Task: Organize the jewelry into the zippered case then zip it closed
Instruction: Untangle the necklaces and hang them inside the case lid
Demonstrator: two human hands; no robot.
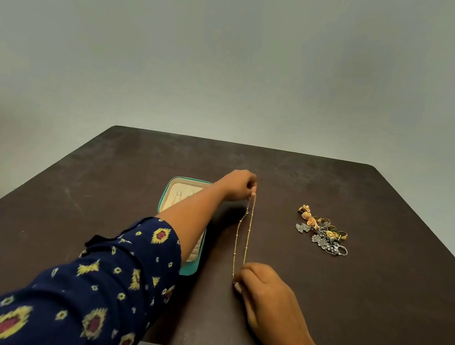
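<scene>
From where I stand, the gold chain necklace [248, 236] is stretched out in a long narrow loop over the dark surface [376, 317], running from far to near, just right of the zippered case [166, 195]. The left hand [237, 184] pinches its far end, where the clasp seems to be, with the fingers [250, 188] curled down onto it. The right hand [268, 296] pinches the near end of the loop between thumb and fingertip, close to the surface. I cannot tell whether the chain hangs just above the surface or lies on it.

The case lies open, teal outside and cream inside, mostly hidden under the left forearm and its patterned sleeve [113, 273]. Well to the right sits a small heap of rings and earrings [321, 231], gold and silver tangled together, not yet put away.

The chain looks very light, thin and completely limp, so I judge it will kink or knot if let slack. Holding it by both ends, as now, seems the safest grip; it should be lowered into the case end first and coiled gently. The links look fine enough to snag or break under a tug.
</scene>
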